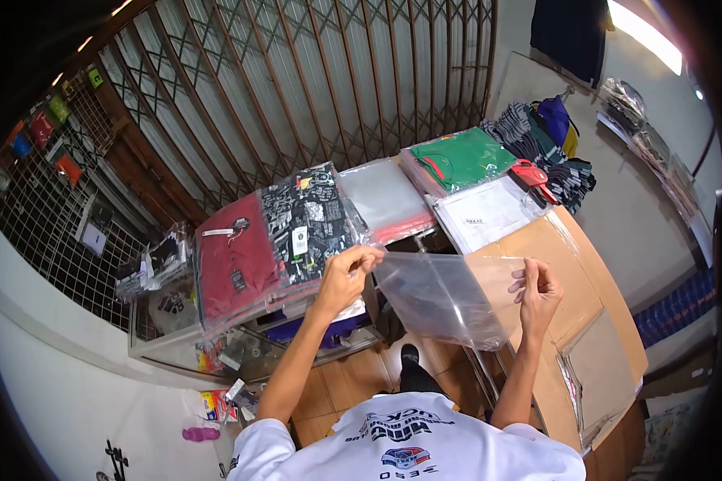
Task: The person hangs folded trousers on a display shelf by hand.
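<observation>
A clear plastic bag (437, 301) hangs stretched between my two hands, over the gap beside the cardboard. My left hand (346, 276) pinches its upper left corner, and my right hand (537, 290) grips the upper right edge with bent fingers. Just beyond my left hand lies a black patterned garment in clear wrap (309, 224), next to a wrapped dark red shirt (237, 256). A stack of clear plastic bags (383, 192) sits behind the held bag.
A cardboard sheet (569, 240) covers the right table. Behind it are a wrapped green shirt (461, 160), white packets (485, 212) and a red and black tape dispenser (533, 182). A glass display case (168, 345) supports the left stacks. A folding metal gate (321, 80) stands behind.
</observation>
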